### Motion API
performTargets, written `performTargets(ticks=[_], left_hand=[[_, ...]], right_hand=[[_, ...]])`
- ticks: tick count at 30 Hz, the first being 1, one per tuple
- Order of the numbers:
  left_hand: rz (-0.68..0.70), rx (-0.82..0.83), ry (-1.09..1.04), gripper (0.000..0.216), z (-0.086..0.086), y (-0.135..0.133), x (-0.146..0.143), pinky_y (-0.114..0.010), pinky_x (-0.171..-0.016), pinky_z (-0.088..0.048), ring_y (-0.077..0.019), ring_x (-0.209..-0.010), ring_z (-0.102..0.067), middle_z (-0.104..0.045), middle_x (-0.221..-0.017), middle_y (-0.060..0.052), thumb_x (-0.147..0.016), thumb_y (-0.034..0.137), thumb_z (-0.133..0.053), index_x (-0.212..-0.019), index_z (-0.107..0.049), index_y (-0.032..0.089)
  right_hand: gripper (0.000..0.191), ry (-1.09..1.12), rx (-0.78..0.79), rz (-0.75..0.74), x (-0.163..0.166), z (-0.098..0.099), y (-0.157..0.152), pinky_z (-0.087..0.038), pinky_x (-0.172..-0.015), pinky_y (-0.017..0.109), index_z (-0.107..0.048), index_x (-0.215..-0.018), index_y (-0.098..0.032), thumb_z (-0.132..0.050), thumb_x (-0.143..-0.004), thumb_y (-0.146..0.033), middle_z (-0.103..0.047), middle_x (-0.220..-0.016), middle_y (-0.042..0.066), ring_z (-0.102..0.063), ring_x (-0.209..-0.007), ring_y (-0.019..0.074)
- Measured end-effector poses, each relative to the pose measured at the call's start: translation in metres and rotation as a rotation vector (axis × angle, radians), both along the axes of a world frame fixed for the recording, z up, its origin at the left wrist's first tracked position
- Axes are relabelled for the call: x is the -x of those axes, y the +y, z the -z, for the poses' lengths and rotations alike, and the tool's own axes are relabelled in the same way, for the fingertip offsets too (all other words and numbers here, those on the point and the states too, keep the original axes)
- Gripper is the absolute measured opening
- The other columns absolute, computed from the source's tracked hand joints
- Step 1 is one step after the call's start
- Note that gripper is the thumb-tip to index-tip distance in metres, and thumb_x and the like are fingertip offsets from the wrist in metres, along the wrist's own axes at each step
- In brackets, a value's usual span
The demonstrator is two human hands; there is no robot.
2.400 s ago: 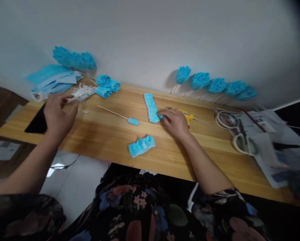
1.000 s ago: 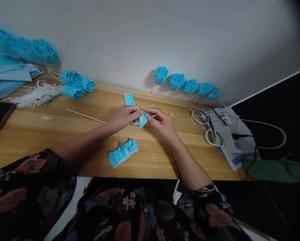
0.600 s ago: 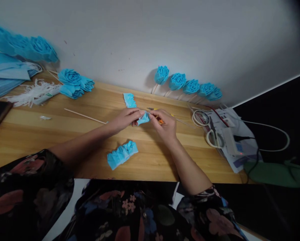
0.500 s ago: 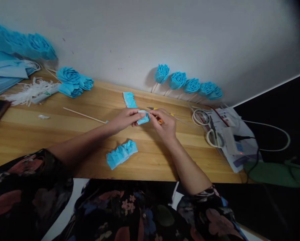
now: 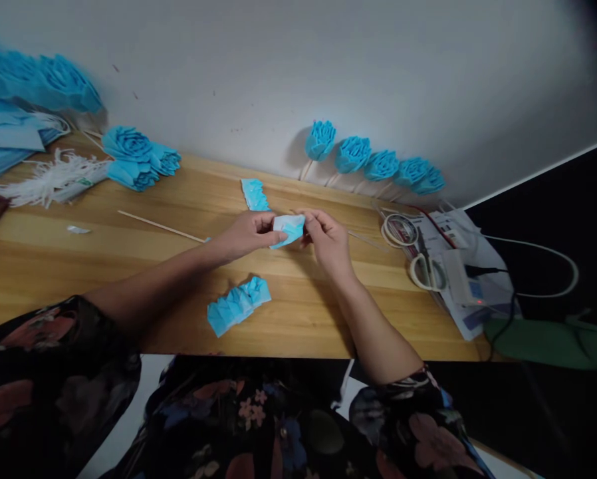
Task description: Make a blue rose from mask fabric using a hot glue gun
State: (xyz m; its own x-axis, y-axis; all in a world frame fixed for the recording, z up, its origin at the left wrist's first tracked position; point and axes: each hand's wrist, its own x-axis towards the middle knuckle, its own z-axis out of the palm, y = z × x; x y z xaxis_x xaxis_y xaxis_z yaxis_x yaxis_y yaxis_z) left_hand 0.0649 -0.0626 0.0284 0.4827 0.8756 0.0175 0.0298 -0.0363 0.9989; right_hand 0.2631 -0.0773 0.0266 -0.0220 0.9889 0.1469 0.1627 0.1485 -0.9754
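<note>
Between my hands is a small piece of blue and white sheet material (image 5: 291, 227), with its whitish side partly facing me. My left hand (image 5: 252, 233) pinches its left end, thumb on top. The fingers of my right hand (image 5: 327, 241) close on its right end. A pleated blue strip (image 5: 238, 306) lies on the table nearer to me. Just beyond my left hand lies a second pleated blue strip (image 5: 254, 194). A thin wooden stick (image 5: 161, 227) rests left of my left hand, its tip close to the wrist.
Several blue flowers on stems (image 5: 353, 155) lean at the wall; more blue flowers (image 5: 129, 144) lie left, by a bundle of white cords (image 5: 54, 178) and blue face masks (image 5: 9, 136). Right are scissors (image 5: 428, 273), a tape roll (image 5: 399, 230) and a white device (image 5: 464, 276) on papers.
The piece between my hands is now spread wider, showing more of its surface. My right hand has turned, its fingers moving to the piece's right edge. The view has shifted slightly.
</note>
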Motion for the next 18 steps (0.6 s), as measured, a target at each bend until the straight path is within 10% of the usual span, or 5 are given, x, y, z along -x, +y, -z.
performTargets(ticks=[11, 18], left_hand=[[-0.051, 0.013, -0.026, 0.029, 0.0033, 0.0037, 0.0009, -0.025, -0.062, -0.037, -0.0104, -0.065, -0.05, -0.055, -0.07, 0.004, -0.081, 0.038, -0.078, -0.078, -0.057, 0.018], [-0.05, 0.019, -0.006, 0.02, 0.0044, 0.0019, -0.0036, -0.027, -0.072, -0.047, -0.013, -0.075, -0.06, -0.065, -0.079, 0.002, -0.078, 0.026, -0.078, -0.087, -0.062, 0.017]], right_hand=[[0.057, -0.066, -0.069, -0.23, -0.0032, -0.0064, -0.0014, -0.06, -0.075, 0.033, -0.074, -0.124, -0.028, -0.074, -0.085, -0.07, -0.076, -0.111, 0.005, -0.069, -0.096, 0.0196], [0.049, -0.074, -0.027, -0.126, -0.0029, -0.0058, 0.0016, -0.052, -0.065, 0.028, -0.067, -0.076, -0.023, -0.073, -0.085, -0.07, -0.059, -0.07, -0.002, -0.055, -0.066, 0.0131]])
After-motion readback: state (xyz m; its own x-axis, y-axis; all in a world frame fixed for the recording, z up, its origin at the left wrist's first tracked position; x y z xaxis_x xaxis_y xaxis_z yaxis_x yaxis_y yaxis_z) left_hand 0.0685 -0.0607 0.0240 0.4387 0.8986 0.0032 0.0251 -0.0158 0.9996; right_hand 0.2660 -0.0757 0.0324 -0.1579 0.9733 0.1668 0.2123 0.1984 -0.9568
